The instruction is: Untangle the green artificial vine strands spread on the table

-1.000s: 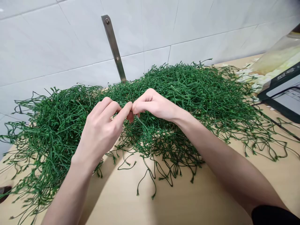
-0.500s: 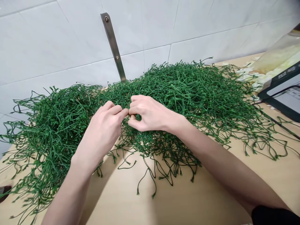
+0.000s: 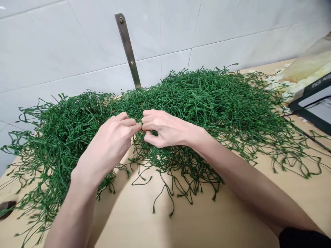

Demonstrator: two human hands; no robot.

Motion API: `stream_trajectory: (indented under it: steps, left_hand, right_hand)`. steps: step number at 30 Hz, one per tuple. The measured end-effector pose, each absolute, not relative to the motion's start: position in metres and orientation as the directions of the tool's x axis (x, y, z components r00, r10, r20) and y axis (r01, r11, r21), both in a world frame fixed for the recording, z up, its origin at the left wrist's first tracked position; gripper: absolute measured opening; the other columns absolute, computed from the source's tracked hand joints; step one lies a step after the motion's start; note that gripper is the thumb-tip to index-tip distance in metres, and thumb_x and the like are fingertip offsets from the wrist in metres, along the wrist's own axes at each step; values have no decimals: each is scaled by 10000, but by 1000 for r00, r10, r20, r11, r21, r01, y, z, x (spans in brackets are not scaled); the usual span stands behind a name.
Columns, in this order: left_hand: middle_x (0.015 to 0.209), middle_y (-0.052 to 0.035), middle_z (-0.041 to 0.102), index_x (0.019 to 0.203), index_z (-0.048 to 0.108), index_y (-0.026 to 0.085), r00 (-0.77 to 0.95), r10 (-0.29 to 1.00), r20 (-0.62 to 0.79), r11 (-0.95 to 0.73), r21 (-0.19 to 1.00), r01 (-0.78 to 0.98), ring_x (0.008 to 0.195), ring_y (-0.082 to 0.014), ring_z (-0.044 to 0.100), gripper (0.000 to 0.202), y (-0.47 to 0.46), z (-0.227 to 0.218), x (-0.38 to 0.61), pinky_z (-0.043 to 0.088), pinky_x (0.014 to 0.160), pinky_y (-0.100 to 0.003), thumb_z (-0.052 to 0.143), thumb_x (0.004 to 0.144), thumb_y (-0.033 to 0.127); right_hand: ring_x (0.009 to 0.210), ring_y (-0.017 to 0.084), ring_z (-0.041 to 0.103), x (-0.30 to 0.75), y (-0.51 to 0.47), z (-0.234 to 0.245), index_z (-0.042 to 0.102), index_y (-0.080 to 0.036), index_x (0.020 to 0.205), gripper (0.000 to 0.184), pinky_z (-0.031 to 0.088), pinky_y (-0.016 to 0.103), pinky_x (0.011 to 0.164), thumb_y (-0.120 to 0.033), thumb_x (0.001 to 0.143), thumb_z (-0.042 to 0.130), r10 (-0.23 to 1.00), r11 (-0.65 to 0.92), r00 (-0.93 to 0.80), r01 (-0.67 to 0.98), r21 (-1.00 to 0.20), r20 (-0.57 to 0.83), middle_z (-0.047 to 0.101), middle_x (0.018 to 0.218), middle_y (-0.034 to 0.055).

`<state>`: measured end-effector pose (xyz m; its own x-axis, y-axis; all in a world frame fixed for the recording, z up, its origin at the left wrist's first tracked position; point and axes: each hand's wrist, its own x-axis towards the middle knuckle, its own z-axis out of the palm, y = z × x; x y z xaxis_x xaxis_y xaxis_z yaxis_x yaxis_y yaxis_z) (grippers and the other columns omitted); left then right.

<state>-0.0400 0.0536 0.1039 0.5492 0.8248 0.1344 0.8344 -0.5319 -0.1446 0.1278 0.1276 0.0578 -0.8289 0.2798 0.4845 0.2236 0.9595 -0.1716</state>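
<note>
A large tangle of thin green plastic flower stems [image 3: 214,96] spreads over the wooden table, with small knobbly ends on many strands. My left hand [image 3: 113,139] and my right hand [image 3: 167,129] meet above its middle, fingertips touching. Both are closed in a pinch. Whatever lies between the fingers is hidden or too small to name. Another thick part of the tangle, the left heap of stems [image 3: 59,134], lies beside my left hand. A few loose strands trail toward me below the hands.
A metal strip with bolts [image 3: 128,48] stands against the white tiled wall [image 3: 77,41]. White artificial petals [image 3: 292,86] lie at the far right, near a dark-edged box or pack [image 3: 312,103]. A dark cable [image 3: 315,140] runs there too. A dark brown object [image 3: 7,209] sits at the left edge.
Both hands stay pinched together and have dipped slightly. My left wrist has shifted a little left. The whole view has moved slightly.
</note>
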Motion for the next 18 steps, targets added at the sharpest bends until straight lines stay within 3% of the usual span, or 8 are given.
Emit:
stream_trajectory:
  steps: [6, 10, 14, 18]
  left_hand:
    - [690, -56, 585, 879, 687, 139, 553, 817, 164, -531, -159, 832, 733, -220, 485, 385, 53, 104, -43, 414, 624, -336, 395, 742, -70]
    - [796, -76, 633, 983, 684, 127, 484, 839, 249, -467, -129, 875, 811, -225, 544, 372, 57, 98, -47, 456, 684, -339, 390, 815, -25]
    - [914, -91, 656, 1027, 679, 127, 373, 856, 358, -404, 12, 915, 869, -213, 592, 271, 60, 97, -44, 491, 749, -340, 429, 926, 146]
    - [969, -70, 694, 981, 706, 159, 278, 882, 381, -396, 278, 875, 857, -174, 638, 244, 60, 101, -41, 507, 771, -314, 472, 909, 157]
  right_hand:
    - [652, 145, 338, 131, 134, 57, 515, -167, 574, 275, 334, 304, 673, -61, 800, 401, 194, 980, -791, 134, -145, 581, 429, 581, 4]
    - [642, 128, 432, 143, 136, 65, 660, -153, 726, 196, 356, 288, 673, -108, 770, 474, 352, 926, -785, 213, -311, 509, 573, 668, 10]
    - [618, 134, 464, 153, 138, 71, 723, -158, 826, 225, 360, 295, 652, -227, 816, 509, 566, 817, -714, 417, -399, 413, 606, 676, 20]
    - [750, 163, 540, 153, 138, 74, 729, -146, 870, 240, 398, 311, 718, -208, 837, 499, 559, 829, -601, 395, -396, 571, 639, 862, 69]
